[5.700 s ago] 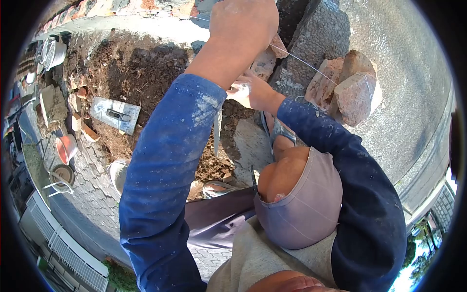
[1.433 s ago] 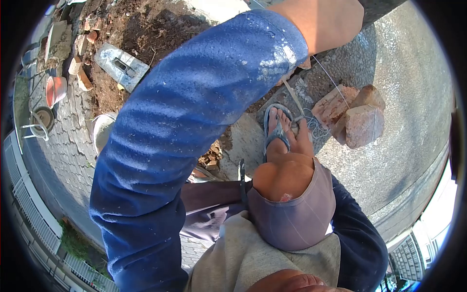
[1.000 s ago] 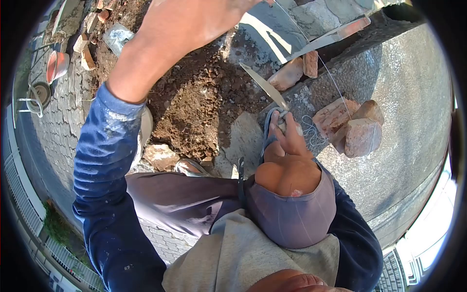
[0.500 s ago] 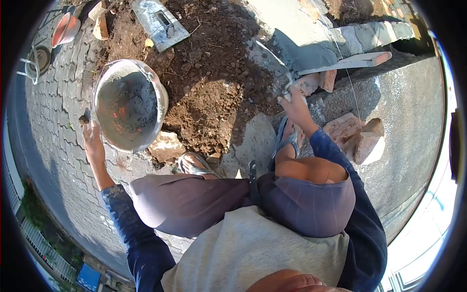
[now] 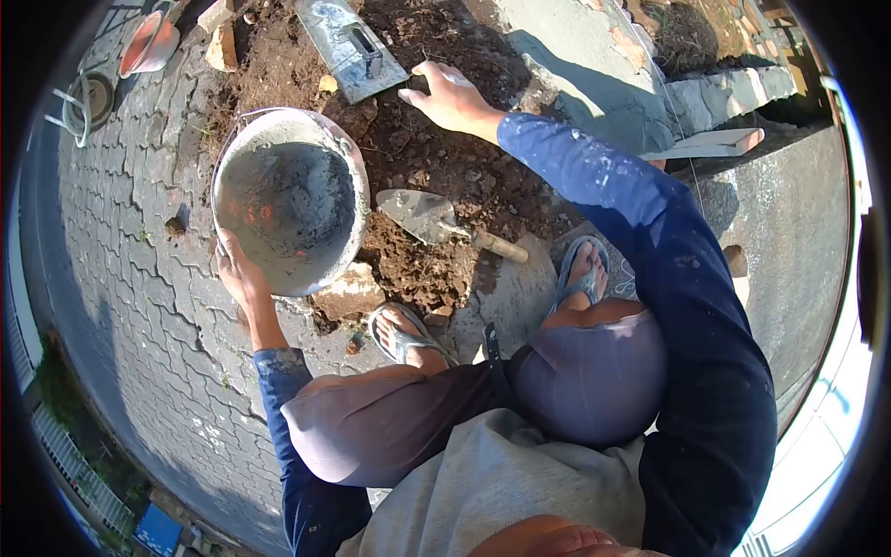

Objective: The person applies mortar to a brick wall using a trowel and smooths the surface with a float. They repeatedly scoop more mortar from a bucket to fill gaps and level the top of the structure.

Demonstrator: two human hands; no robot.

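Grey interlocking paving [image 5: 139, 278] runs along my left, and a patch of loose brown soil [image 5: 436, 176] fills the ground ahead of my knees. My left hand [image 5: 243, 278] has its grip closed on the near rim of a round metal pan [image 5: 288, 195], which sits where the paving meets the soil. Its inside is smeared with grey mortar, no more than a thin coat on the wall and bottom. My right hand [image 5: 450, 93] is stretched out over the soil with a wide grip, fingers spread and holding nothing. It is just beside the near corner of a steel float [image 5: 351, 46] that lies flat on the dirt, handle up. A trowel [image 5: 436, 218] lies on the soil between the pan and my right sandal [image 5: 580, 274], blade toward the pan. An orange container [image 5: 148, 42] stands well apart at the far left; I cannot tell what is in it. A rendered low wall [image 5: 594, 84] borders the soil at the far right, with a brick [image 5: 715, 141] by its end.
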